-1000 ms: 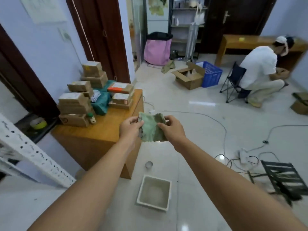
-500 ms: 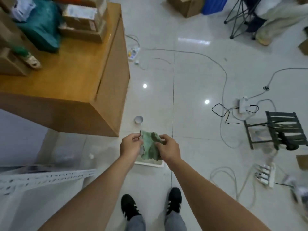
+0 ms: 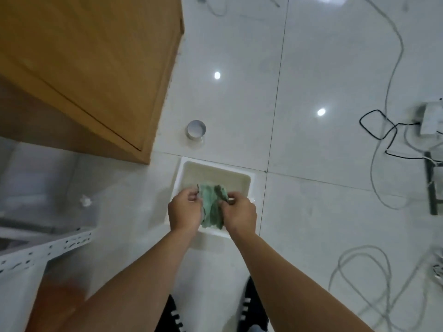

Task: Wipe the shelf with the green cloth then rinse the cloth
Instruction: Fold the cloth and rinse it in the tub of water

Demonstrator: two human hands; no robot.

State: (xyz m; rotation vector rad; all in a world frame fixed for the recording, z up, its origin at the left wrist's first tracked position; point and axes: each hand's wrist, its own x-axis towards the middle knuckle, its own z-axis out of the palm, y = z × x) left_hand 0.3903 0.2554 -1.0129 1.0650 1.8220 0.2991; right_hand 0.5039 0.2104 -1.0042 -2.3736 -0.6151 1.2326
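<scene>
Cloth (image 3: pixel 212 209) hangs between the two hands, directly over a white square basin (image 3: pixel 250 182) that stands on the floor. The left hand (image 3: pixel 184 212) pinches the upper left edge, and its fingers (image 3: pixel 193 196) are closed on the fabric. The right hand (image 3: pixel 239 213) holds the upper right edge in the same way, with its fingers (image 3: pixel 231 200) clamped on the green cloth. Both hands are at about the same height and equally near to the basin, so neither one leads.

The long axis of the cloth runs downward from the fingers, and its free lower edge points to the near side of the basin. The basin lies straight below the fingers and a little beyond them, away from the person. I cannot tell whether the lower edge already touches the basin or any water in it.

In my judgement the rinsing step is now in hand, and the coming move needs only a lowering straight down, not a move sideways. A small round tin (image 3: pixel 196 130) stands on the floor beyond the basin, well apart from the fingers.
</scene>
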